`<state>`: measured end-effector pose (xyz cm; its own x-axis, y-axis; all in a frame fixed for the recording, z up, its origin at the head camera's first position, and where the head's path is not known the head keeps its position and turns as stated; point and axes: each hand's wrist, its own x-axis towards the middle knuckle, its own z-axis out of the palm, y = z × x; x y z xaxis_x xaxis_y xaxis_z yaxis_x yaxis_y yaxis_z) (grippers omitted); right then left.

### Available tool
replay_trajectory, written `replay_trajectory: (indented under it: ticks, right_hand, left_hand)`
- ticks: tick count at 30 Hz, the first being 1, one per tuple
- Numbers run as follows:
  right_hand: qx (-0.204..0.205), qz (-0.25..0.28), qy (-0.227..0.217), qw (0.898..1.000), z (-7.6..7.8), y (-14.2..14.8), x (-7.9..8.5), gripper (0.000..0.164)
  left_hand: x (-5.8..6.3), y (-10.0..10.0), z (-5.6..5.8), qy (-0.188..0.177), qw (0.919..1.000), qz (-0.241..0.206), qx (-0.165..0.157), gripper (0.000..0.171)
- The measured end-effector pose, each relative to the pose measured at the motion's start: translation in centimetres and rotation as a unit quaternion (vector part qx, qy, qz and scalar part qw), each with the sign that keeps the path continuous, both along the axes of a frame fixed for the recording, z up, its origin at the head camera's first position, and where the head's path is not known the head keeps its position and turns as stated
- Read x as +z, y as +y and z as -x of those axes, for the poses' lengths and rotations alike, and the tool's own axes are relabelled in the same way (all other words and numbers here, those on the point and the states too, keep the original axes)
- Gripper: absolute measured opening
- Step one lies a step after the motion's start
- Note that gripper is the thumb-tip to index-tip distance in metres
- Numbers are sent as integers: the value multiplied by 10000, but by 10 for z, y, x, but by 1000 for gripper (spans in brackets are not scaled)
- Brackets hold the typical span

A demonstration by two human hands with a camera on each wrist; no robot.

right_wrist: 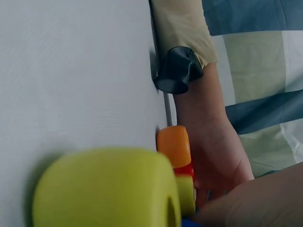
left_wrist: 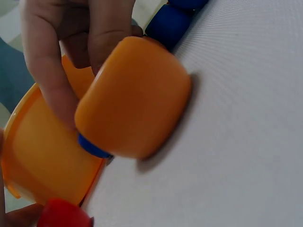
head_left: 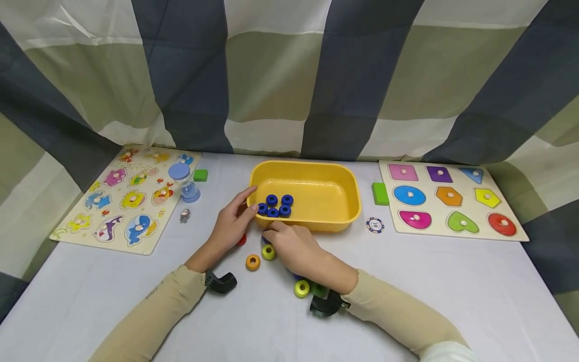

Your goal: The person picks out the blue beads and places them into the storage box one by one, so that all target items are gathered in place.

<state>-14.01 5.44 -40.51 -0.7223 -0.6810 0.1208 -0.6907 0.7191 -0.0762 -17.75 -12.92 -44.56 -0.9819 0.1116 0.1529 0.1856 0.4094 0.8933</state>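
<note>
A yellow plastic tub (head_left: 312, 226) stands mid-table with several blue ring beads (head_left: 285, 211) in its left end. My left hand (head_left: 228, 226) rests against that end, thumb and forefinger spread and touching the rim. In front of the tub, my right hand (head_left: 296, 249) pinches a blue bead (left_wrist: 92, 147) by the table surface; the left wrist view shows it at the fingertips. An orange bead (head_left: 253, 262) and a yellow-green bead (head_left: 269, 252) lie between my hands. A red bead (head_left: 242, 240) is partly covered by my left hand.
Under my right wrist lie another yellow-green bead (head_left: 301, 288) and a green piece (head_left: 319, 290). Puzzle boards (head_left: 149, 201) (head_left: 452, 201) flank the tub. An hourglass (head_left: 185, 183), green blocks (head_left: 380, 194), a small figurine (head_left: 185, 216) and a poker chip (head_left: 375, 225) stand or lie nearby.
</note>
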Motion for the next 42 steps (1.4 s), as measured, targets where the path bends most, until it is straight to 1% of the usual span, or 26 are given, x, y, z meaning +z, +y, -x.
replay_trajectory:
  ticks: [5,8,12,16,22,24,26,28,30,32,34,35,37,39,42]
  right_hand:
    - [140,305,-355,9988,0,0,-1,15]
    - [185,431,-484,9977,0,0,-2,16]
    - [227,637,-396,9969,2,0,-7,15]
    - [404,874,-242,9951,5,1,-11,13]
    - [557,936,-312,9936,8,3,-12,13]
    - [704,1010,-362,9917,8,4,-8,13]
    - [924,1222,-439,9872,10,7,2,13]
    - [1122,1604,-457,9796,14,11,17,15]
    - [1146,2051,-443,9710,22,18,35,17]
    - [888,2439,-403,9649,33,26,49,20]
    - [425,2713,-421,9606,47,35,57,20]
    - [151,2792,-487,9589,53,40,57,20]
    - [-351,2816,-638,9568,66,49,54,19]
    - [-737,2729,-872,9553,76,55,48,18]
    - [-1130,2370,-1229,9570,87,60,39,18]
  left_hand:
    - [0,0,1,50,10000,27,-13,46]
    - [-1,-1,1,32,10000,43,5,46]
    - [-2,-1,2,-3,10000,24,6,46]
    - [-2,0,2,11,10000,2,-3,46]
    - [0,1,1,26,10000,-20,-26,46]
    - [1,1,1,33,10000,-6,-35,46]
    - [1,0,0,61,10000,25,-52,46]
    - [1,-1,0,68,9999,65,-58,47]
    - [1,-2,0,61,9999,92,-39,47]
    - [1,-2,0,56,10000,72,-18,48]
    - [0,-2,0,3,10000,47,10,47]
    - [0,-2,0,-18,10000,43,11,47]
    - [-2,-1,0,-63,10000,45,6,47]
    - [-2,0,0,-94,9999,66,15,47]
    - [-1,1,1,-79,9999,80,27,47]
